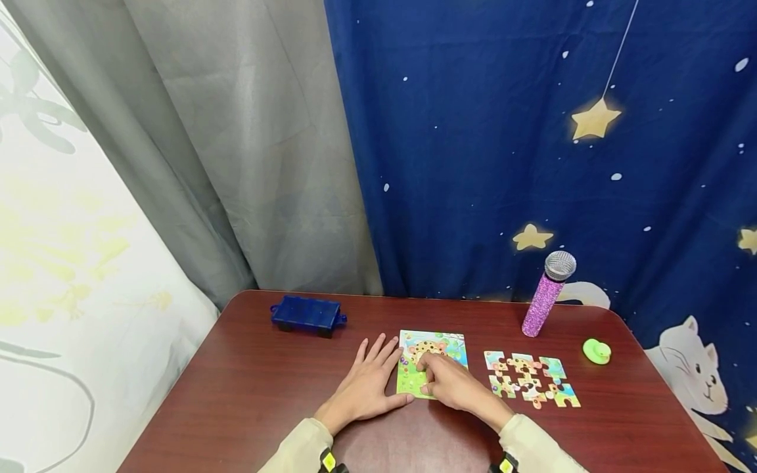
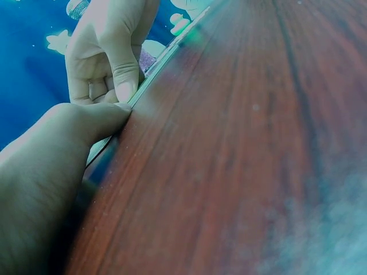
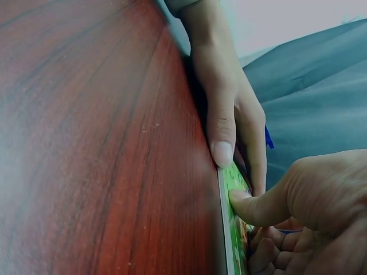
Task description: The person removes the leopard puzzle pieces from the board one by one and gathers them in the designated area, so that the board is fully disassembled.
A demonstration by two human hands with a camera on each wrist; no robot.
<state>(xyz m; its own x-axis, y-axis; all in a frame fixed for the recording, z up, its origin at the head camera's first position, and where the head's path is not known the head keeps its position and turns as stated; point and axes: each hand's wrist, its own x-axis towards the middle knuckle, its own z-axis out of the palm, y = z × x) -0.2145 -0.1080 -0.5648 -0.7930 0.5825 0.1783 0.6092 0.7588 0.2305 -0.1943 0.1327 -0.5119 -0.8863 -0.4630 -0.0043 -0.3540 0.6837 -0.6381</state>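
A picture puzzle board (image 1: pixel 411 383), green below with a spotted animal above, lies flat on the table. My left hand (image 1: pixel 371 384) is spread palm down, its fingers at the board's left edge and its thumb at the lower left corner. Over the board, my right hand (image 1: pixel 452 383) presses down with index finger and thumb, the other fingers curled under. In the right wrist view, the right thumb (image 3: pixel 243 203) lies on the green face near the board's edge. The right palm hides part of the picture. To the right are several jigsaw pieces (image 1: pixel 526 364), loosely fitted or spaced in rows.
Behind the loose pieces stands a microphone (image 1: pixel 543 302) with a glittery purple handle. A green toy duck (image 1: pixel 596 351) sits near the right edge. At the back left is a blue toy wagon (image 1: pixel 306 314). Curtains (image 1: pixel 449 164) hang behind the dark red table (image 1: pixel 236 394).
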